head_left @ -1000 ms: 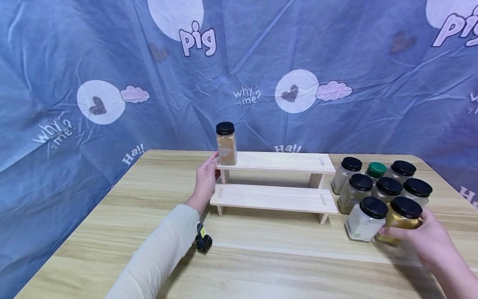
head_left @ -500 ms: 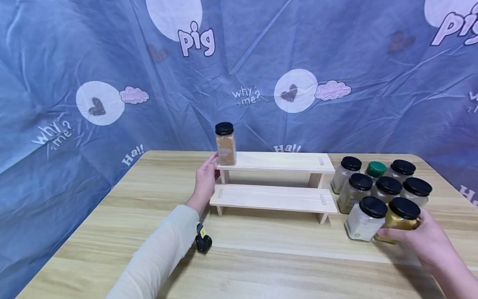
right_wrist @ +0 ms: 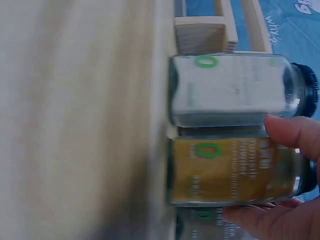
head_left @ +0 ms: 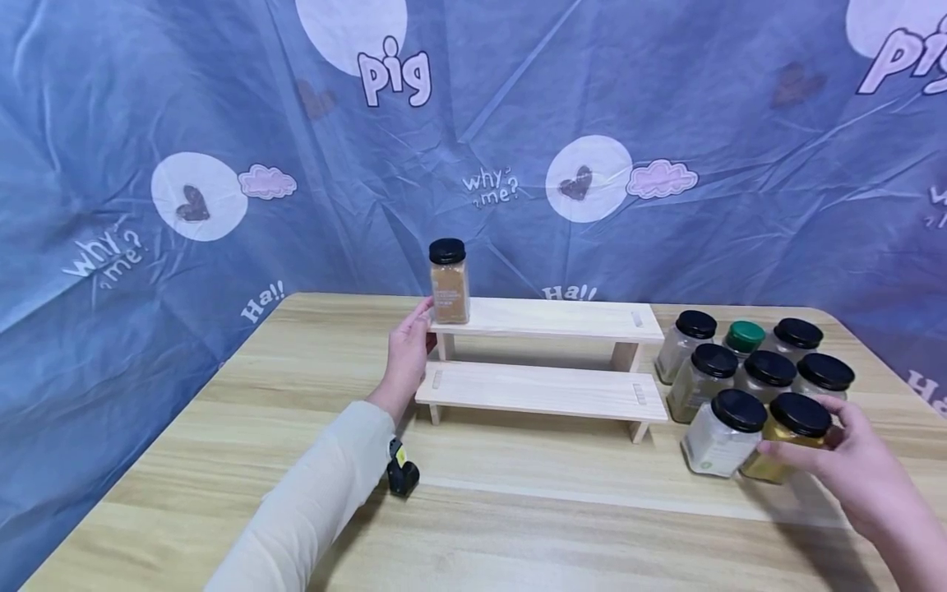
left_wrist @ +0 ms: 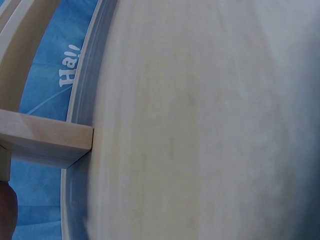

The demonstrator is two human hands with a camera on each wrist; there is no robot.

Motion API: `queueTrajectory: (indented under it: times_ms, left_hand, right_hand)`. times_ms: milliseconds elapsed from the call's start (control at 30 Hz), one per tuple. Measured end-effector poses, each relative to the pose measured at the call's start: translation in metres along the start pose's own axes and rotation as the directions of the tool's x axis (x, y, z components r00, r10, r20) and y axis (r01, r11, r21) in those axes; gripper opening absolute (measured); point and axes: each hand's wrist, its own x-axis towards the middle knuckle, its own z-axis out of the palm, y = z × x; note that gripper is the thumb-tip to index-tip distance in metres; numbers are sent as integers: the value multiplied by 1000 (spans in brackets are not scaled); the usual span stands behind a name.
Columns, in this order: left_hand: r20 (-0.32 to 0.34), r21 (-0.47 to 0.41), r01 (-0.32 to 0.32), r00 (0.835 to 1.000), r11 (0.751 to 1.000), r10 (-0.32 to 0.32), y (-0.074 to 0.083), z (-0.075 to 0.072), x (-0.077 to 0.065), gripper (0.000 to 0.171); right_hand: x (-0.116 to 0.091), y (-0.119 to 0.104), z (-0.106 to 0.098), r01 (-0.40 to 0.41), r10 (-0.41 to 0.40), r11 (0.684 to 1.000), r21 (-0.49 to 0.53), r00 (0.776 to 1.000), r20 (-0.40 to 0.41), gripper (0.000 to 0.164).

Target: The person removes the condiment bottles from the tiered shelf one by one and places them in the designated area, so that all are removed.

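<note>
My left hand [head_left: 405, 353] grips the left end of the upper board of a two-tier wooden shelf [head_left: 547, 322]. A jar of light-brown powder [head_left: 450, 292] with a black lid stands on that board, just by the fingertips. At the right, my right hand [head_left: 851, 460] is spread around the upper part of a jar of yellow powder [right_wrist: 230, 170], which stands upright on the table. In the right wrist view the thumb [right_wrist: 292, 132] overlaps the edge of the neighbouring white jar [right_wrist: 230, 87], and the fingers [right_wrist: 260, 220] lie along the yellow jar's other side.
Several more jars stand close together behind the yellow and white ones, one with a green lid [head_left: 745, 335]. The shelf's lower board [head_left: 540, 390] lies in front of the upper one. A blue printed cloth [head_left: 503, 107] hangs behind the wooden table [head_left: 518, 526].
My right hand's thumb has lifted slightly away from the front of the yellow jar, and its fingers have spread. The yellow jar stays beside the white one. My left hand keeps its hold.
</note>
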Motion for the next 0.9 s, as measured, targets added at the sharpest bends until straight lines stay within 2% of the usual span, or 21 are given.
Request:
queueTrajectory:
  times_ms: [67,200,267,433,600,900]
  left_hand:
    - [3,-5,-3,1000,1000,3,0,0,0,41]
    - [6,-3,-3,1000,1000,3,0,0,0,41]
    - [6,-3,-4,1000,1000,4,0,0,0,41]
    - [1,-6,-1,1000,1000,1,0,0,1,41]
    - [-3,1,-10,1000,1000,10,0,0,1,41]
    - [-1,-1,-14,1000,1000,14,0,0,1,41]
  right_hand:
    - [10,16,-11,-3,3,999,47,1000,-8,64]
    - [29,38,-29,64,-62,990,128,998,-20,70]
    - [24,21,-24,77,-75,996,37,996,-39,68]
    - [-2,-47,3,65,-83,983,-169,991,-106,57]
    - [2,-71,9,95,-115,983,-157,986,-122,56]
    - [11,-106,31,110,-121,965,-239,992,-30,69]
